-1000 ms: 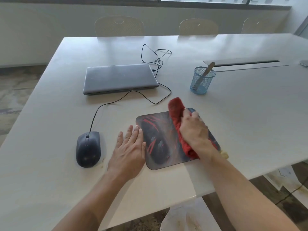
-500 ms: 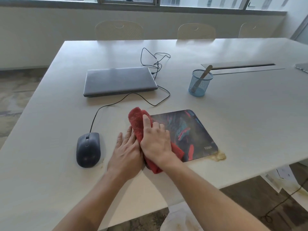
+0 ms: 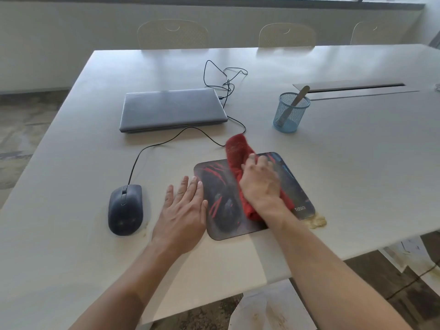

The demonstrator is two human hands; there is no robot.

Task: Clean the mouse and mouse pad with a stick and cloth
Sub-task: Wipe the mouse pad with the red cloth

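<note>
Right hand (image 3: 260,184) grips cloth (image 3: 235,148) on pad (image 3: 221,210); left hand (image 3: 183,210) flat, released, bracing its edge. Best: press evenly, wipe toward crumbs (image 3: 316,221).

text: "TIZUM" | on: mouse pad (image 3: 295,186) | place: near right corner | colour: white

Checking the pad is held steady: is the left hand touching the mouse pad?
Touching. The head view shows the left hand flat, thumb edge against the mouse pad left border.
</note>
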